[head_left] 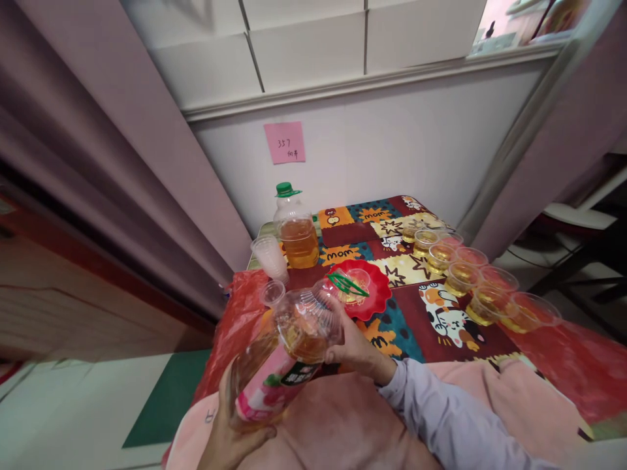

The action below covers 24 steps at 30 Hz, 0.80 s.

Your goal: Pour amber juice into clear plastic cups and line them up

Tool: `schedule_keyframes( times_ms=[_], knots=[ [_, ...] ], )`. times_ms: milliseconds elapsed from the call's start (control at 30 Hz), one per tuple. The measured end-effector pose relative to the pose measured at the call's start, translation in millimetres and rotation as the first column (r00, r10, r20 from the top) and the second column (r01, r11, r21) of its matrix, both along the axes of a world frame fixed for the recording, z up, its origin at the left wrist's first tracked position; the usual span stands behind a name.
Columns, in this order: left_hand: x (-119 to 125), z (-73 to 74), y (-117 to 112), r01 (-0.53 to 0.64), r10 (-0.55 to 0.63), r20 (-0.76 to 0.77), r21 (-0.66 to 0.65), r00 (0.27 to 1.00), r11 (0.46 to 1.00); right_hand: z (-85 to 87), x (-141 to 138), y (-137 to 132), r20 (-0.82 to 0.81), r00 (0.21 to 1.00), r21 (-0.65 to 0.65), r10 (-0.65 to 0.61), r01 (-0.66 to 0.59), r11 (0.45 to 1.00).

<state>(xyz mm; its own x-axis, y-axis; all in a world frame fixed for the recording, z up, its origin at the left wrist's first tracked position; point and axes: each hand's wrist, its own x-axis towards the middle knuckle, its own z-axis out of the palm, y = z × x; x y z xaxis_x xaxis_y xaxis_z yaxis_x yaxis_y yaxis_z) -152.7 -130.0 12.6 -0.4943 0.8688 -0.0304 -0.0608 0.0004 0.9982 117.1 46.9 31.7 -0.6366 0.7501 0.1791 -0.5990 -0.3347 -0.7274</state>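
A large clear plastic bottle (274,375) with a pink label and amber drink inside lies tilted over my lap, its ribbed upper part toward the table. My left hand (232,418) is wrapped round its lower end. My right hand (355,346) grips the ribbed upper part, and some of its fingers are hidden behind the plastic. Just beyond, a red scalloped dish (377,297) holds a clear cup-like piece, with a green looped piece (347,284) over it. A small clear cup (273,294) stands left of the bottle's upper part.
A second bottle (300,245) with a green cap stands upright at the back left, beside a stack of clear cups (269,258). Along the right side run rows of cups (460,279), several with yellow drink. A patterned mat (404,326) and red plastic sheet (240,326) cover the table.
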Motion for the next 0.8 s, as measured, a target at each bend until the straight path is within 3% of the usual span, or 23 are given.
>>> schedule_keyframes(
  times_ms=[133,500,700,800],
  knots=[
    [8.4,9.1,4.7,-0.009,-0.001,-0.181,-0.053,0.984,0.999,3.4,-0.3,-0.9,-0.001,0.999,-0.029,-0.042,0.041,0.999],
    [10.2,20.8,10.4,-0.003,-0.008,-0.164,-0.07,0.986,0.998,19.3,-3.5,-5.1,0.068,0.993,-0.082,-0.093,0.098,0.992],
    [25.3,26.2,16.7,-0.064,0.057,0.093,0.071,0.994,0.995,36.7,-15.3,-2.0,0.123,0.984,-0.069,-0.128,0.137,0.988],
    [27.8,24.2,23.2,-0.096,0.058,0.248,0.145,0.967,0.985,42.0,-20.8,-4.0,0.066,0.985,-0.075,-0.157,0.162,0.984]
  ],
)
